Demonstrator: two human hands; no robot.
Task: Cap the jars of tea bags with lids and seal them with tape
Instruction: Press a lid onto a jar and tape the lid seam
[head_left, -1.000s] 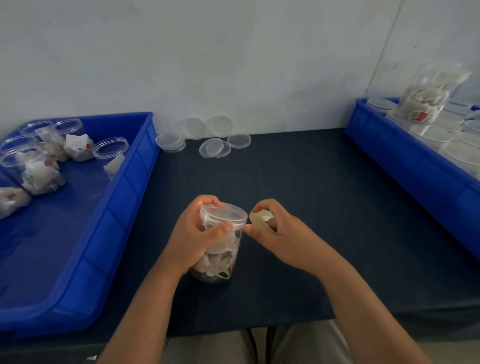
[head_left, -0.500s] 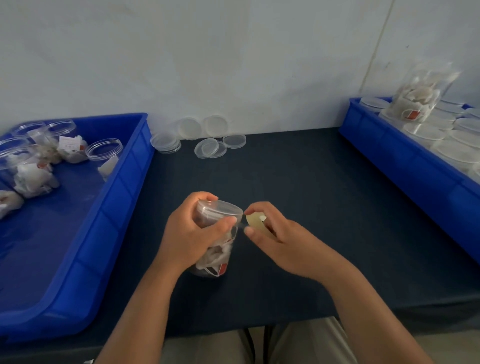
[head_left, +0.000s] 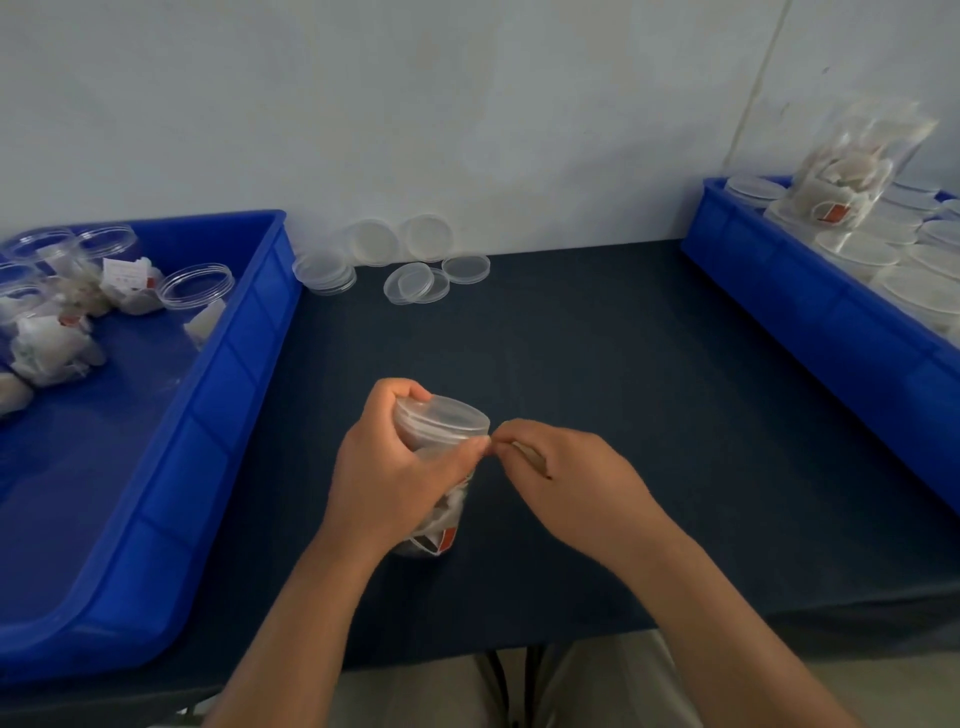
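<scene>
The left hand (head_left: 395, 467) is gripping the jar (head_left: 448, 517), probably light and slippery, mid-body; right hand (head_left: 566, 478) fingers are pinching tape (head_left: 525, 451).

Left blue bin (head_left: 223, 395), right blue bin (head_left: 810, 332), dark table (head_left: 597, 338), white wall (head_left: 415, 104).

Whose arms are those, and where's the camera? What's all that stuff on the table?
No machine here: these are a person's two bare arms. The camera sits on their head, looking down. The left hand grips a clear plastic jar of tea bags, already wearing its round clear lid. The right hand pinches a small pale tape roll, mostly hidden, beside the lid's edge. On the dark blue table lie spare clear lids. A blue plastic tray on the left holds open jars; another blue tray on the right holds capped ones.
</scene>
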